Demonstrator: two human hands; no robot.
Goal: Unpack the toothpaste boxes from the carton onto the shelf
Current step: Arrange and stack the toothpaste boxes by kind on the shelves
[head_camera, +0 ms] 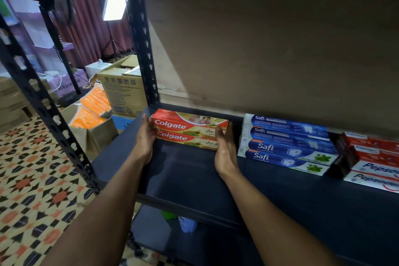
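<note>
Fingers (pixel 144 122) straight on both hands, flat against the ends of two stacked Colgate boxes (pixel 187 130) on the shelf (pixel 194 181).

Likely risk: uneven pressure from either side could skew the upper box off the lower one, or shove the stack into its neighbours. Both forearms extend forward over the shelf's front edge. The left hand (pixel 145 138) presses the stack's left end and the right hand (pixel 225 151) its right end, neither curled round anything. The stack lies towards the back left, near the Safi boxes (pixel 287 142), with the Pepsodent boxes (pixel 371 157) further right.
</note>
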